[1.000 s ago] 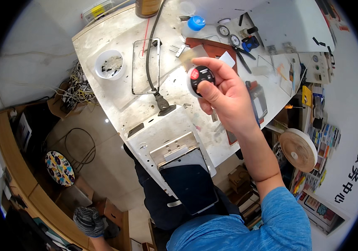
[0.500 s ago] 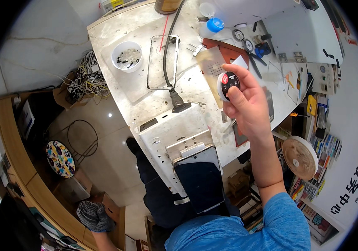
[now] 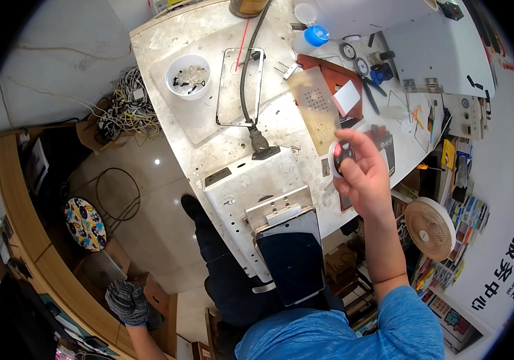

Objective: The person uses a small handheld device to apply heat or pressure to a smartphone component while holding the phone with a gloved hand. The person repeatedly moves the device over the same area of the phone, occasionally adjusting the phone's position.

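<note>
My right hand (image 3: 364,177) pinches a small round spool (image 3: 343,157), white-edged with a black and red label, between thumb and fingers above the right part of the workbench. My left hand (image 3: 127,303), in a grey knitted glove, hangs low at the left, away from the bench. It looks curled, and whatever its fingers may hold is hidden. In front of me a tablet (image 3: 293,264) with a dark screen and a lighter, dirty upper strip rests tilted against the near end of a white metal machine (image 3: 254,177). A black cable plugs into that machine's far end.
On the bench (image 3: 176,141) are a white bowl (image 3: 171,84) of scraps, a thin rectangular frame (image 3: 220,90) partly under the cable, a blue-capped bottle (image 3: 316,36), a red-brown board (image 3: 353,109) and pliers (image 3: 370,96). A fan (image 3: 430,222) stands right; a patterned stool (image 3: 85,224) stands left.
My right hand has lowered and moved slightly right with the spool, turning it a little. My gloved left hand has shifted slightly left and up. The tablet stays against the machine.
</note>
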Tool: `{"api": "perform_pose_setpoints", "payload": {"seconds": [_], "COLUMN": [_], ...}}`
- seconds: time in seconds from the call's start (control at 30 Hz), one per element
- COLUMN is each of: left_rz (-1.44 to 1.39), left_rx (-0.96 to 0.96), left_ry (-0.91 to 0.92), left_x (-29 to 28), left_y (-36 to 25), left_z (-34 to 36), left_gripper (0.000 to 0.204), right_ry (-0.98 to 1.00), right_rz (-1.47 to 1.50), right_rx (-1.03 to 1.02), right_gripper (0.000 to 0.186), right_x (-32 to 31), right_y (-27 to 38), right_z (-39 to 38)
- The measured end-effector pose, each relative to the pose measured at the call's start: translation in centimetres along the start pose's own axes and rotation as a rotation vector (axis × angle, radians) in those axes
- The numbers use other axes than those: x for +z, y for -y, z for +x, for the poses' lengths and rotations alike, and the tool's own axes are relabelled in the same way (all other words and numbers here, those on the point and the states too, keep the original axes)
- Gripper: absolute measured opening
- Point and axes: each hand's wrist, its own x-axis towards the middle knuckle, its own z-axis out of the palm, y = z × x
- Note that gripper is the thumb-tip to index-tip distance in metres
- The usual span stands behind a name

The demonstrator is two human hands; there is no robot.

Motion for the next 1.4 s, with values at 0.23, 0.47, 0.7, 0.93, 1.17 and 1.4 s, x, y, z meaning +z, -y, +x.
{"api": "perform_pose_setpoints", "payload": {"seconds": [0.23,0.47,0.7,0.93,1.17,1.4], "left_rz": [-0.189,-0.417,-0.479,-0.493,-0.465,-0.517], "left_rx": [0.006,0.028,-0.048,-0.084,-0.069,-0.1], "left_ry": [-0.056,0.1,0.133,0.174,0.171,0.171], "left_x": [3.1,4.0,6.7,6.6,7.8,8.4], "left_y": [-0.9,-3.5,-4.4,-5.6,-4.2,-5.5], "left_z": [-0.3,2.1,0.8,0.3,-0.3,-0.5], "left_gripper": [0.038,0.031,0.025,0.028,0.024,0.027], "right_ry": [0.055,0.021,-0.006,0.009,-0.047,-0.084], "right_rz": [-0.008,0.002,-0.183,-0.269,-0.446,-0.304], "right_rx": [0.172,0.076,0.087,0.203,-0.177,-0.104], "right_gripper": [0.043,0.035,0.028,0.023,0.027,0.027], "right_x": [-1.9,-1.7,-2.0,-0.5,0.7,0.1], "right_y": [-2.0,-3.0,-3.8,-4.1,-6.7,-7.5], "right_z": [-5.3,-6.2,-4.2,-4.5,-5.6,-6.0]}}
